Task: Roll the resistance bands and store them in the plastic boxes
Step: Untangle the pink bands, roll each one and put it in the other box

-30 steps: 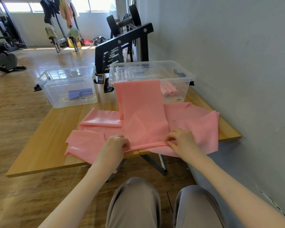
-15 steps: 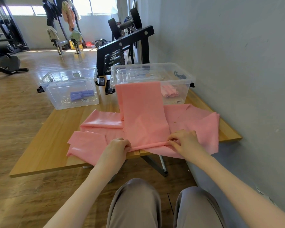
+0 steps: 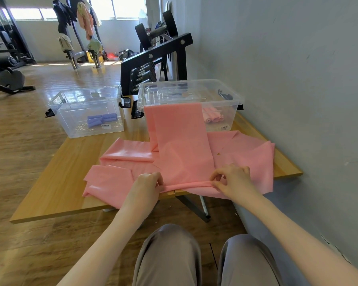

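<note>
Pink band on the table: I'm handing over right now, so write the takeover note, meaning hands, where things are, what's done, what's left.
Left hand and right hand: each pinches an end of the thin roll started at the near edge of the pink band.
Band: flat on the table, far end draped over the right box.
Done: pink rolls in the right box, blue rolls in the left box.
Left: finish rolling this band and box it, then the loose pink bands underneath.
</note>
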